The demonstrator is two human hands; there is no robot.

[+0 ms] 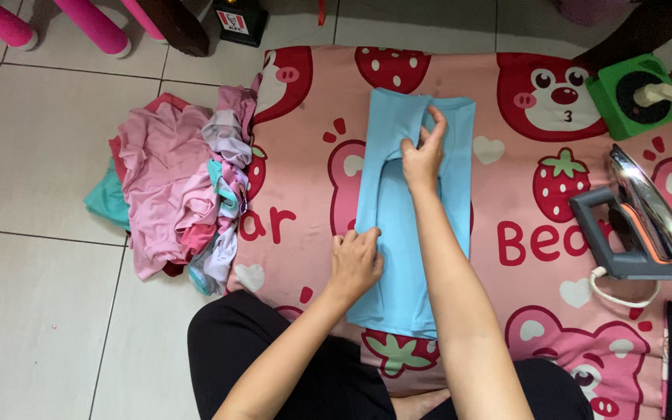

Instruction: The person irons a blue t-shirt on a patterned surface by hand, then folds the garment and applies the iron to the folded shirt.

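Note:
A light blue garment (398,233) lies folded lengthwise on a pink blanket (523,194) printed with bears and strawberries. My right hand (423,155) pinches a fold of the garment near its far end, fingers closed on the cloth. Flat on the garment's near left edge rests my left hand (355,260), pressing it down with the fingers together. Both forearms reach out from my lap, where I sit in black trousers.
A heap of pink, white and teal clothes (184,187) sits on the tiled floor to the left. A grey and orange iron (635,222) stands on the blanket at right, its cord trailing. A green socket box (635,93) is at far right.

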